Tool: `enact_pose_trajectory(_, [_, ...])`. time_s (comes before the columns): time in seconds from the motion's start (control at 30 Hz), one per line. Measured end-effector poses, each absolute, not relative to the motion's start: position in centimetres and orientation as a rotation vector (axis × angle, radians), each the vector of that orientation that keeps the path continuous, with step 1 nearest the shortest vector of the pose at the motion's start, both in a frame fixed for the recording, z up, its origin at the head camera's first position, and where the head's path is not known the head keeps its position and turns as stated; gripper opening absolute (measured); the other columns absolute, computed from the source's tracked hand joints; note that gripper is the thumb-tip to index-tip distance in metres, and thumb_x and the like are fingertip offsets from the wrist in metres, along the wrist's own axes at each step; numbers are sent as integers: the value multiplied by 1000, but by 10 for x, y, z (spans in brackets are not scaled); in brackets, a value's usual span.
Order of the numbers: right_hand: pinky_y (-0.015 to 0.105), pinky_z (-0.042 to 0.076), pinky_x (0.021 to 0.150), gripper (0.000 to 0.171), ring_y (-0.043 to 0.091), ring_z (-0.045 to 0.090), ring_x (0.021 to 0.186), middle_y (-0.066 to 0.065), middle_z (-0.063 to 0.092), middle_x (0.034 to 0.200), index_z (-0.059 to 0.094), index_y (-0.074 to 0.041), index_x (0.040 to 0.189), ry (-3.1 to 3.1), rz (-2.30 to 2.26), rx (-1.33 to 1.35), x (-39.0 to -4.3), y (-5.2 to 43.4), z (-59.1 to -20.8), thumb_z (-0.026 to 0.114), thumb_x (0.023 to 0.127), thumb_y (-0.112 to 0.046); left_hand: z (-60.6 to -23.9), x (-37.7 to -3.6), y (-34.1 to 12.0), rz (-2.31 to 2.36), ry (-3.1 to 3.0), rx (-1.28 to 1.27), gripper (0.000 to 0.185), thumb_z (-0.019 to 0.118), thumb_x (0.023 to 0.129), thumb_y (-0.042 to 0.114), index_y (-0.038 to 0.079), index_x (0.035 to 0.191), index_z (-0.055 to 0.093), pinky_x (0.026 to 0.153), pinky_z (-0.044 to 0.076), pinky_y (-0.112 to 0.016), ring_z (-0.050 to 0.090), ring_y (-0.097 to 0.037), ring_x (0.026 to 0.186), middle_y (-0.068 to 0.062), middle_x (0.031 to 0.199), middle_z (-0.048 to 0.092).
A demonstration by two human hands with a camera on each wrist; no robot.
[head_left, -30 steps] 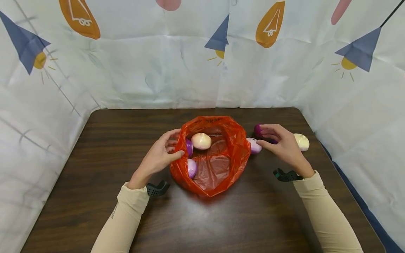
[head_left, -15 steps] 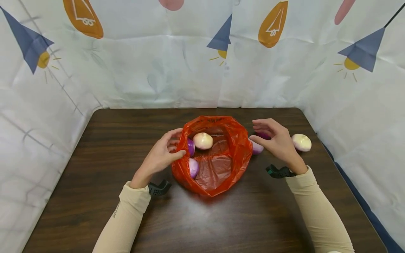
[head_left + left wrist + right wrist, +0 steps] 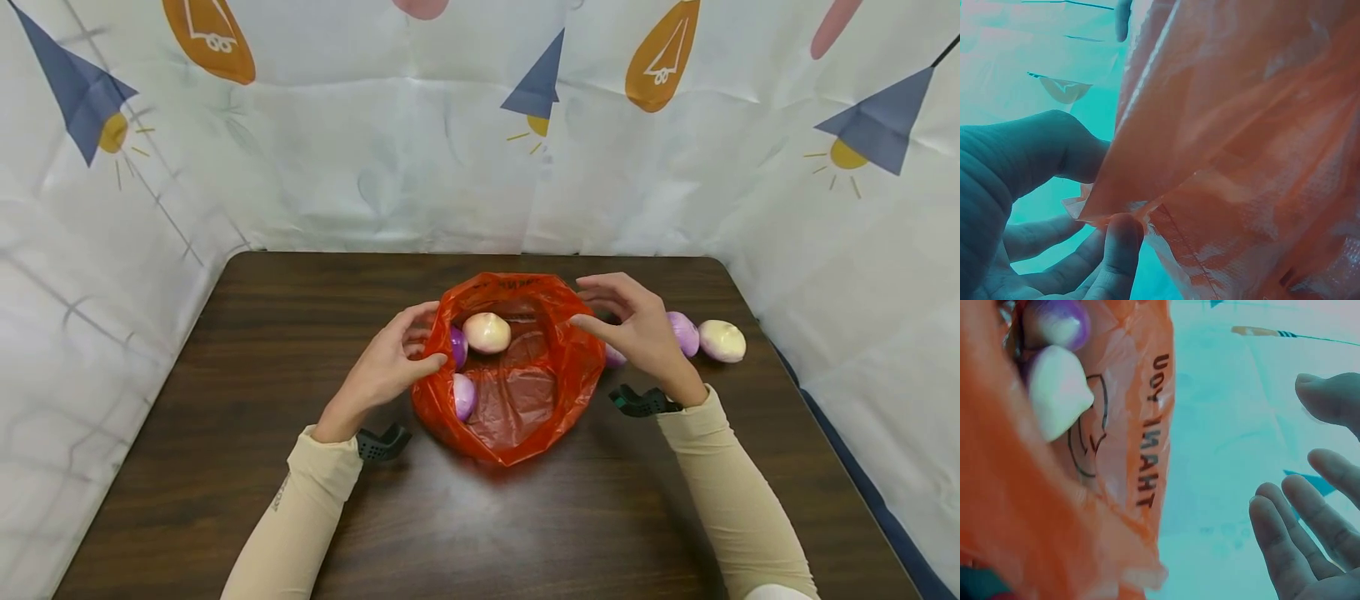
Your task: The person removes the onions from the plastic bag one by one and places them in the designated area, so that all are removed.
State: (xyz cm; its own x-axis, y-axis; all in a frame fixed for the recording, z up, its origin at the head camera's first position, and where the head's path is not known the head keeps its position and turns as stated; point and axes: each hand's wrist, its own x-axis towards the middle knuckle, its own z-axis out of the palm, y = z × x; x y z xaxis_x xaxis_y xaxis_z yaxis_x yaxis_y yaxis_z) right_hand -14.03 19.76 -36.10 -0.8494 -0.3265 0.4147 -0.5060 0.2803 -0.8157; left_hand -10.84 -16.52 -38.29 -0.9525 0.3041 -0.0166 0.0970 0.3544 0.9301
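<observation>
The left hand (image 3: 386, 367) pinches the near-left rim of the red bag (image 3: 517, 392) in the middle of the counter (image 3: 225, 467), while the right hand (image 3: 637, 329), fingers spread and holding nothing, hovers at the bag's right rim, with two onions (image 3: 684, 332) lying just beyond it

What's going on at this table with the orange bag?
A person sits at a table with an open orange bag. The left hand pinches the bag's rim. The right hand hovers open at the opposite rim, holding nothing. Three onions lie inside, one pale. A purple onion and a pale one lie on the table beyond the right hand.
</observation>
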Motion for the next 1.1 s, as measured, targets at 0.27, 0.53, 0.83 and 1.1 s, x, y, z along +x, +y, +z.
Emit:
enact_pose_trajectory(0.27, [28,56,104,48,9,67,115,-3,65,126,67,-13,132,-2401,1624,800,-146,183,-361,80,87,-3,-383,-108,-165,1639,2431,355,74,75,91,12,15,156,40,106,55,-54,60,-36,130,-15,147,51])
enact_pose_trajectory(0.53, [22,56,103,44,10,68,114,0,65,125,67,-9,130,-2393,1670,803,-153,170,-362,80,88,-4,-382,-109,-166,1645,2429,362,74,75,91,12,14,156,40,105,56,-54,60,-36,129,-15,147,50])
enact_pose_trajectory(0.83, [27,57,103,42,21,69,113,9,65,128,68,-9,129,-2441,1684,785,-159,156,-362,80,89,-7,-381,-109,-167,1648,2428,359,74,75,91,12,14,156,39,107,54,-54,59,-35,130,-15,147,51])
enact_pose_trajectory(1.1, [39,58,103,40,25,70,111,19,66,127,67,-10,130,-2559,1613,785,-165,146,-373,79,91,-14,-380,-108,-167,1654,2419,354,73,74,91,11,14,156,40,106,55,-54,59,-35,130,-15,147,51])
